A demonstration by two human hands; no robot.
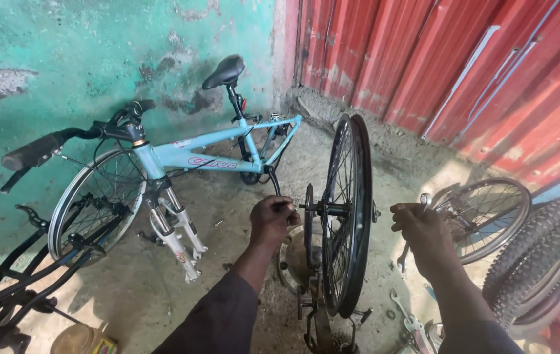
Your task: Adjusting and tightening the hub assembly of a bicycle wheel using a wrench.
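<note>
A black bicycle wheel [351,216] stands upright in front of me, edge-on, with a brake disc [309,226] on its left side. My left hand [272,219] is closed at the left end of the wheel's axle, beside the disc. My right hand [421,229] is closed on a metal spanner [403,257] to the right of the wheel; its open jaw hangs below my fist. Beneath the wheel lies a round metal part [288,262] and dark bicycle hardware.
A light blue bicycle [181,157] without a rear wheel leans against the green wall. Black frames [24,275] sit at the left. A silver-rimmed wheel [486,219] and knobbly tyres [542,255] lie on the right by the red corrugated wall. Spanners [408,318] lie on the concrete floor.
</note>
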